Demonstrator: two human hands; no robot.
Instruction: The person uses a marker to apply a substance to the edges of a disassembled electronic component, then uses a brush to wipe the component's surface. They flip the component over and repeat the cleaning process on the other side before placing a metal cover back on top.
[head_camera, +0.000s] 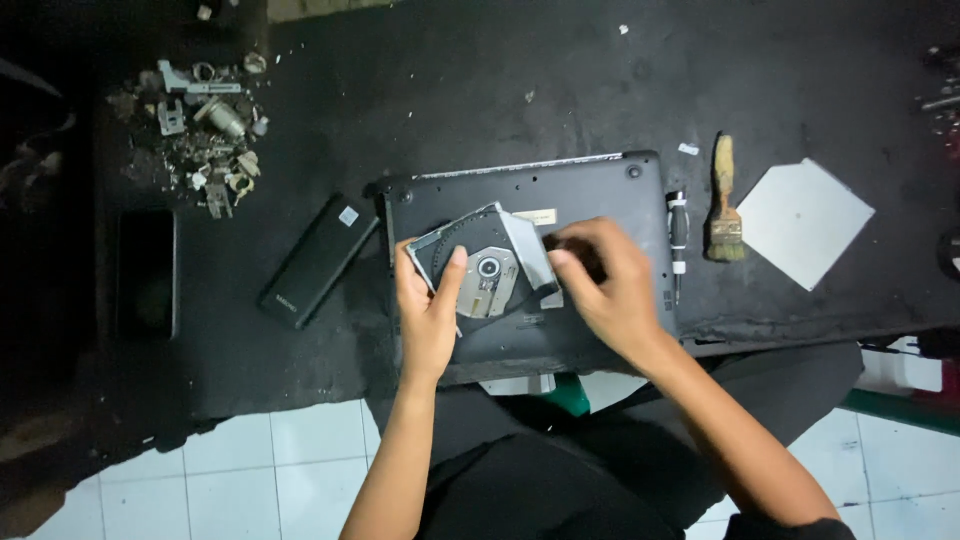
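A dark laptop (610, 195) lies upside down at the near edge of a black worktable (480, 90). Above its underside I hold a slim optical disc drive (487, 262), grey, with its round spindle showing. My left hand (428, 310) grips the drive's left edge, thumb on top. My right hand (603, 282) pinches the drive's right end, fingers curled over it. Both hands hover over the laptop's middle.
A black battery pack (318, 259) lies left of the laptop. A pile of metal scraps and screws (205, 125) sits at the far left, beside a dark phone (146, 272). A screwdriver (678, 245), a paintbrush (724, 205) and a white sheet (804, 220) lie to the right.
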